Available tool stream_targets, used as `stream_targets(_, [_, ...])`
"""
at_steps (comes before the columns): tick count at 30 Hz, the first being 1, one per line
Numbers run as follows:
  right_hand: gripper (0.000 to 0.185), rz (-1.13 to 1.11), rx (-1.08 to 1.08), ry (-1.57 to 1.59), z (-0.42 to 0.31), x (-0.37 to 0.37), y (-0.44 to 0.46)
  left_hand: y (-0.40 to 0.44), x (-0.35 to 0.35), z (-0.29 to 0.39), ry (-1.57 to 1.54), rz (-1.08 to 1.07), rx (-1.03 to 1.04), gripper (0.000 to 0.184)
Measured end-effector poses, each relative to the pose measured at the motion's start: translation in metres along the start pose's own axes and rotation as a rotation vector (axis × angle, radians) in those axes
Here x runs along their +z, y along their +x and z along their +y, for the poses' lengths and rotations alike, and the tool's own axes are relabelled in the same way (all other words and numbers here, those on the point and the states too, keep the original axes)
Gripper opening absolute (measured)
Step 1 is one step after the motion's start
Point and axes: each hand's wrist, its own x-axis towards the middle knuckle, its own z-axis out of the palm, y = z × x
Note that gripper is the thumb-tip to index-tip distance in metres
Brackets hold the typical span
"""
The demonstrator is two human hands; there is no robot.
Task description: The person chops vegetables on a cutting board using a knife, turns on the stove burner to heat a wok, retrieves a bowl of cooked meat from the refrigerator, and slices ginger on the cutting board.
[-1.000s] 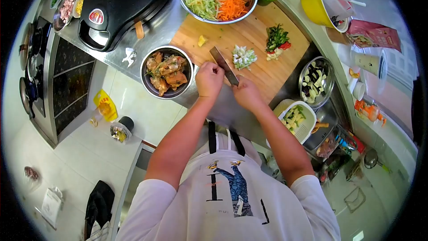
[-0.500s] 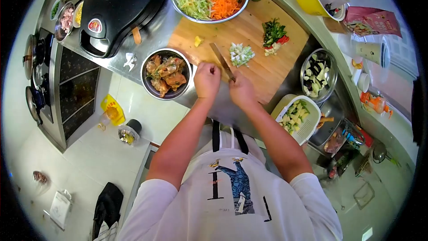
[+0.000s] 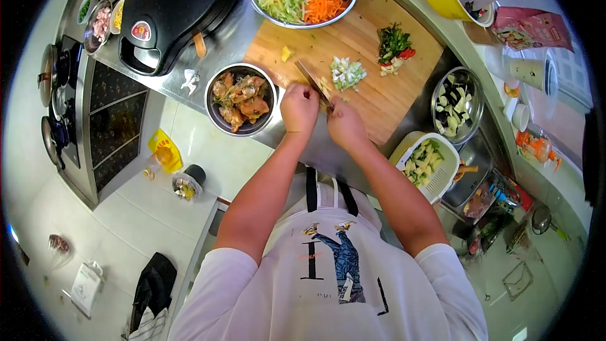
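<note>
My right hand (image 3: 346,124) is closed around the handle of a kitchen knife (image 3: 309,80), whose blade lies slantwise over the near edge of the wooden cutting board (image 3: 372,104). My left hand (image 3: 299,108) is curled up close beside the blade, fingers folded down; whatever lies under them is hidden. A few thin pale-yellow slices (image 3: 324,84) show along the blade's right side. Farther up the board sits a small yellow chunk (image 3: 286,53), perhaps ginger. To the right of the knife is a heap of chopped white-and-green pieces (image 3: 348,74).
A bowl of browned meat pieces (image 3: 241,102) stands left of the board. Shredded vegetables fill a steel bowl (image 3: 303,24) behind. Chopped greens with red bits (image 3: 394,47) lie on the board's right. A glass bowl (image 3: 456,106) and white basket (image 3: 435,183) hold cut vegetables. A black electric griddle (image 3: 177,12) sits left.
The whole view has shifted slightly right. My left hand is nearer the knife blade, and pale slices now show beside the blade. The knife stays in my right hand.
</note>
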Motion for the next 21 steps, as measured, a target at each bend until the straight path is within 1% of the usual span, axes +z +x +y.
stream_targets(1, [0.013, 0.029, -0.034, 0.000, 0.000, 0.000, 0.001, -0.001, 0.001, -0.001, -0.001, 0.001, 0.010, 0.010])
stream_targets(2, [0.013, 0.039, -0.042, 0.003, 0.001, -0.001, 0.001, 0.000, 0.001, -0.003, -0.018, -0.009, 0.064, 0.009])
stream_targets(3, [0.013, 0.072, -0.003, 0.030, -0.002, -0.005, -0.002, 0.003, -0.001, -0.003, -0.032, -0.016, 0.113, 0.010])
stream_targets(5, [0.014, 0.086, 0.050, 0.067, -0.003, -0.007, -0.011, -0.001, -0.004, -0.006, -0.043, -0.007, 0.126, 0.012])
stream_targets(7, [0.017, 0.123, -0.020, -0.010, 0.000, -0.012, -0.012, -0.003, -0.010, -0.002, -0.064, -0.004, 0.153, 0.014])
stream_targets(9, [0.017, 0.148, -0.028, -0.036, -0.003, -0.016, -0.015, -0.010, -0.022, 0.006, -0.146, -0.072, -0.093, 0.015])
stream_targets(10, [0.019, 0.165, -0.038, -0.065, -0.003, -0.018, -0.017, -0.011, -0.030, 0.011, -0.146, -0.072, -0.086, 0.015])
stream_targets(11, [0.019, 0.172, -0.037, -0.059, -0.003, -0.018, -0.019, -0.011, -0.040, 0.014, -0.198, -0.026, -0.075, 0.015])
stream_targets(12, [0.020, 0.206, -0.080, -0.029, -0.001, -0.017, -0.021, -0.008, -0.049, 0.020, -0.249, 0.016, -0.064, 0.016])
stream_targets(13, [0.022, 0.242, -0.122, 0.002, 0.000, -0.016, -0.023, -0.004, -0.056, 0.029, -0.350, 0.099, 0.009, 0.015])
stream_targets(15, [0.023, 0.236, -0.121, -0.019, 0.001, -0.016, -0.024, 0.008, -0.074, 0.044, -0.368, 0.018, 0.013, 0.015])
stream_targets(16, [0.025, 0.220, -0.125, -0.047, 0.000, -0.016, -0.024, 0.018, -0.083, 0.056, -0.325, -0.013, 0.089, 0.018])
stream_targets(17, [0.025, 0.226, -0.124, -0.041, 0.000, -0.017, -0.024, 0.025, -0.085, 0.061, -0.323, -0.016, 0.097, 0.018])
stream_targets(19, [0.029, 0.192, -0.144, -0.039, -0.003, -0.020, -0.028, 0.040, -0.082, 0.064, -0.132, -0.469, 0.062, 0.027])
stream_targets(20, [0.029, 0.196, -0.142, -0.035, -0.003, -0.019, -0.028, 0.048, -0.076, 0.062, -0.098, -0.629, 0.055, 0.036])
stream_targets(21, [0.030, 0.189, -0.149, -0.064, -0.004, -0.019, -0.027, 0.054, -0.068, 0.057, -0.095, -0.631, 0.061, 0.036])
